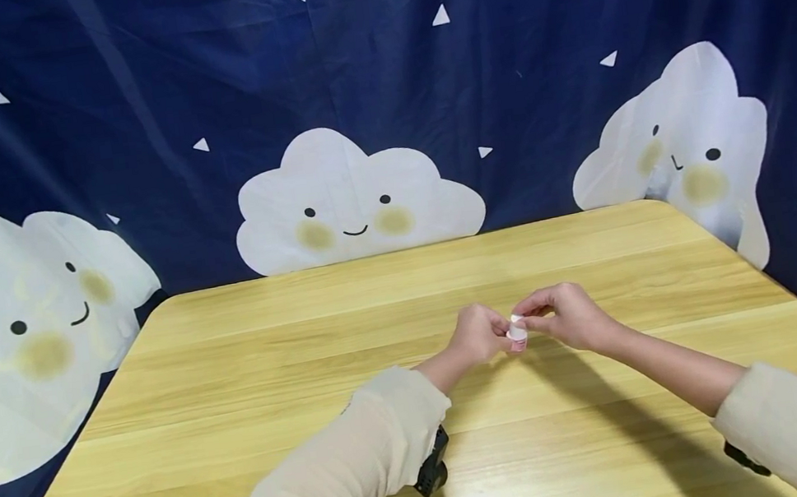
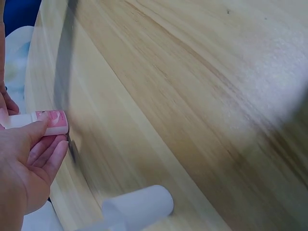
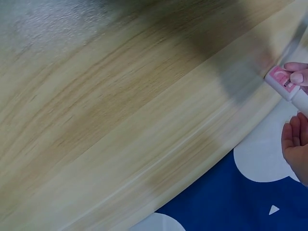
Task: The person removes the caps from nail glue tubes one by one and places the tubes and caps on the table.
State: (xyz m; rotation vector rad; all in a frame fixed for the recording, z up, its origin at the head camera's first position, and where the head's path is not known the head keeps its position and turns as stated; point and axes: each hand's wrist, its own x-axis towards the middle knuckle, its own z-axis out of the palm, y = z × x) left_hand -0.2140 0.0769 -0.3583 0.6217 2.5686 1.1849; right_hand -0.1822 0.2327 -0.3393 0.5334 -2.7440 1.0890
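Observation:
A small white bottle with a pink label (image 1: 518, 340) is held above the table between both hands. My left hand (image 1: 479, 334) grips its lower, labelled part; in the left wrist view the thumb of that hand (image 2: 26, 168) lies along the pink label (image 2: 52, 119). My right hand (image 1: 573, 318) pinches the white top end with thumb and fingertips. In the right wrist view, the labelled part (image 3: 283, 81) points up and left, with the right hand (image 3: 297, 144) below it. The fingers partly hide the white end.
The light wood table (image 1: 273, 380) spreads around both hands. Beyond its far edge hangs a dark blue cloth (image 1: 374, 52) with white clouds. A white cylindrical thing (image 2: 144, 206) shows low in the left wrist view; I cannot tell what it is.

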